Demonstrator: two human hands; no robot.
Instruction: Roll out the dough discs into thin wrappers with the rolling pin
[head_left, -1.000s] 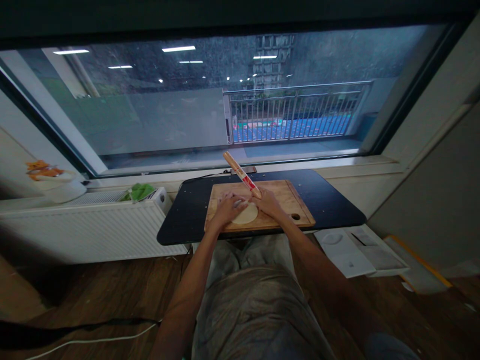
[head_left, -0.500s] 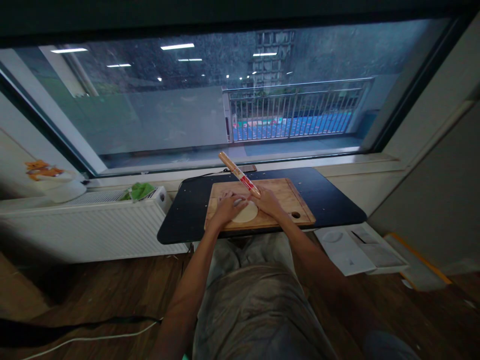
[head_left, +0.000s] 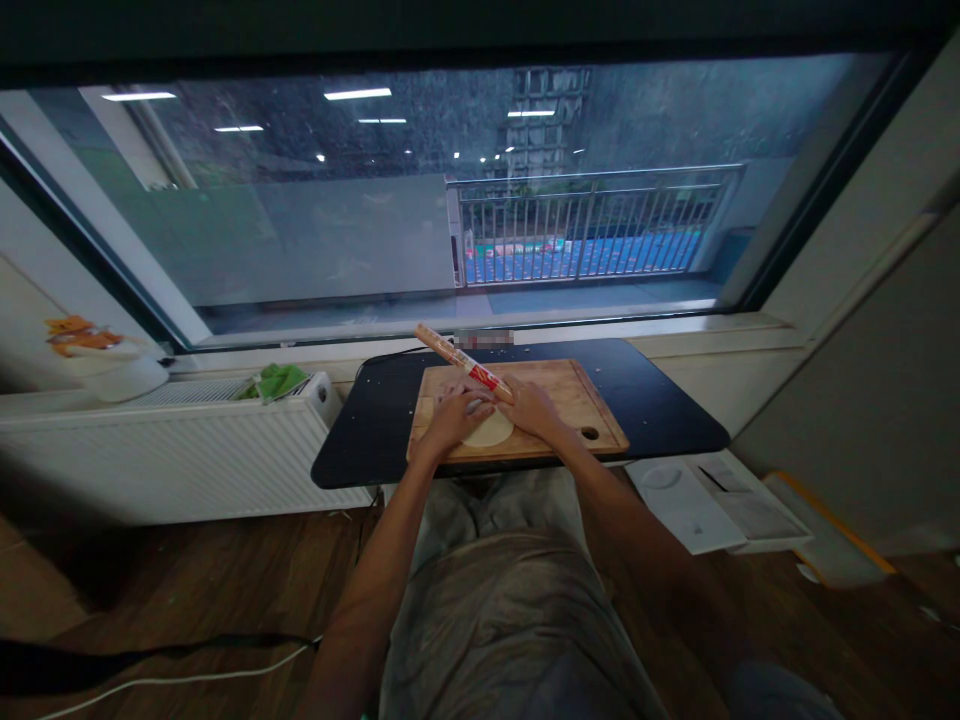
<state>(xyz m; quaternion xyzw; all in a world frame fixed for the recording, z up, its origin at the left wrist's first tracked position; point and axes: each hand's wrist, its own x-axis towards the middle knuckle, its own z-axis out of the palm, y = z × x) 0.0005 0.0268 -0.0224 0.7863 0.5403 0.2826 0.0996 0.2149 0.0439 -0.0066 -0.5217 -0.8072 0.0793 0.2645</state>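
Lying on the tabletop (head_left: 660, 405), the board (head_left: 589, 390) sits beneath two hands: the right hand (head_left: 534, 407) is closed round the near end of the pin (head_left: 463, 361); the left hand (head_left: 453, 420), fingers bent, covers the far-left edge of the dough (head_left: 490, 432), though whether it pinches cannot be told. Fingers partly hide pin and dough. The pin's long axis runs forward and left, beyond the board's far edge

The torso is covered by a loose, grey-brown top (head_left: 517, 620) with irregular creases across its front, and the legs by pale grey, softly folded trousers (head_left: 534, 503), while the left hand (head_left: 450, 418), the right hand (head_left: 534, 408) and both forearms (head_left: 395, 545) are bare.
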